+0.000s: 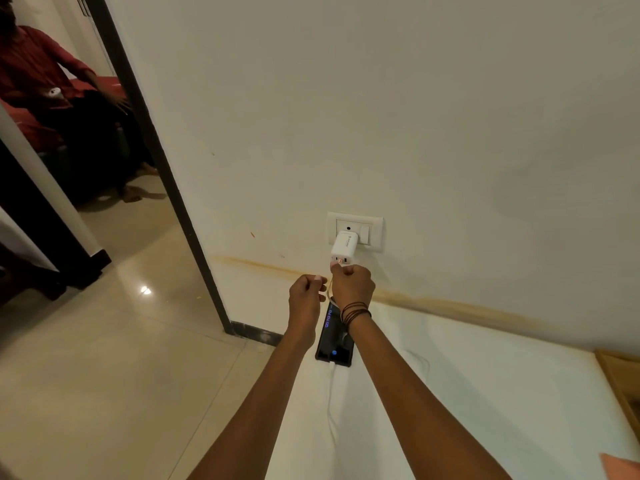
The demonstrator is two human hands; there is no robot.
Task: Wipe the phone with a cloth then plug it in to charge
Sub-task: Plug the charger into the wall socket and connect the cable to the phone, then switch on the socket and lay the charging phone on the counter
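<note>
Charger (344,247) logo unreadable; phone (335,337) shows "2:26", perhaps.

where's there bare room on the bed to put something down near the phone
Bare white mattress runs right of the right forearm, between the stained wall base and the wooden frame. Crowded spot: phone, cable, both hands under the charger.

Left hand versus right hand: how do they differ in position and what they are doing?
The right hand is up at the charger, pinching the cable's plug; the left hand sits lower and away from it. The right wrist wears dark bands; the left is bare. Both are curled above the phone.
</note>
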